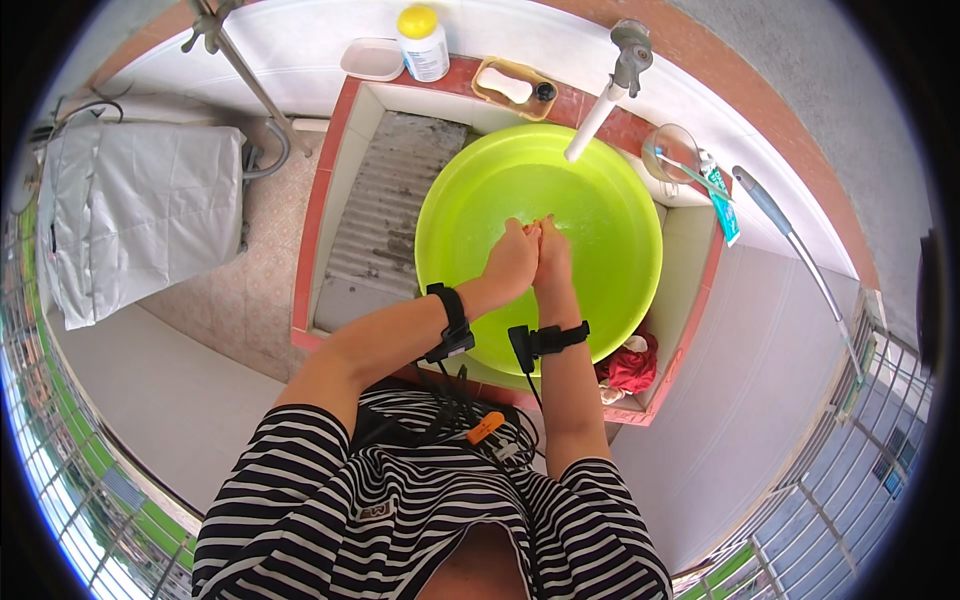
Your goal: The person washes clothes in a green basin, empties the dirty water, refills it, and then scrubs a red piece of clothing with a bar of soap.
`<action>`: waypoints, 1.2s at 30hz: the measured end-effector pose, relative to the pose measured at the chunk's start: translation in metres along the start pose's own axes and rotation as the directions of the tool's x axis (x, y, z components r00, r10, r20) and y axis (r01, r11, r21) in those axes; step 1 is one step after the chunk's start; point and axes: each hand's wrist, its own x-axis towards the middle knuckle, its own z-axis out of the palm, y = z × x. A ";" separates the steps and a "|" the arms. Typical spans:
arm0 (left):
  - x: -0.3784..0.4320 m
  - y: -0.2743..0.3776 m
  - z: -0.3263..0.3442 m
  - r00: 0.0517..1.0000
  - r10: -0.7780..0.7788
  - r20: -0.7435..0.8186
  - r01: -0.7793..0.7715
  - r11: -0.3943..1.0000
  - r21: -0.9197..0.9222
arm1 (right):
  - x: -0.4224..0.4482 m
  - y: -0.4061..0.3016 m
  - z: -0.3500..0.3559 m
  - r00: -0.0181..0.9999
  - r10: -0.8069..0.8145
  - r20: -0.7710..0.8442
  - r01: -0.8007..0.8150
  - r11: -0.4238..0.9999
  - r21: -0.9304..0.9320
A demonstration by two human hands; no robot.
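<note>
My left hand (514, 256) and my right hand (553, 251) are pressed together over a large lime-green plastic basin (427, 225) that holds water. Their fingers meet near the basin's middle; whether anything lies between them is hidden. Each wrist wears a black strap with a small device and a cable. The basin rests in a tiled sink (304, 247) with a ribbed washboard slab (390, 202) on its left. Above the basin's far rim hangs the white spout of a tap (592, 124). A red cloth (634, 367) lies in the sink's near right corner.
Along the sink's far ledge stand a white bottle with a yellow cap (424, 45), a soap dish (487, 94), a glass mug with a toothbrush (670, 150) and a toothpaste tube (724, 214). A long-handled tool (802, 255) leans at right. A grey cover (142, 202) drapes something at left.
</note>
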 end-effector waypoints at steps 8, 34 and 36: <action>-0.022 0.036 -0.002 0.982 0.189 0.012 -0.188 0.981 -0.052 | 0.042 0.014 -0.060 0.737 -0.170 0.655 -0.035 0.957 0.287; 0.055 -0.068 -0.019 0.913 0.058 0.403 -0.070 0.997 0.016 | 0.046 0.010 -0.082 0.946 -0.292 0.137 0.237 0.341 -0.910; 0.053 -0.073 -0.027 0.830 -0.254 0.496 0.359 0.925 -0.127 | 0.053 0.016 -0.084 0.879 -0.437 0.189 0.213 0.004 -0.977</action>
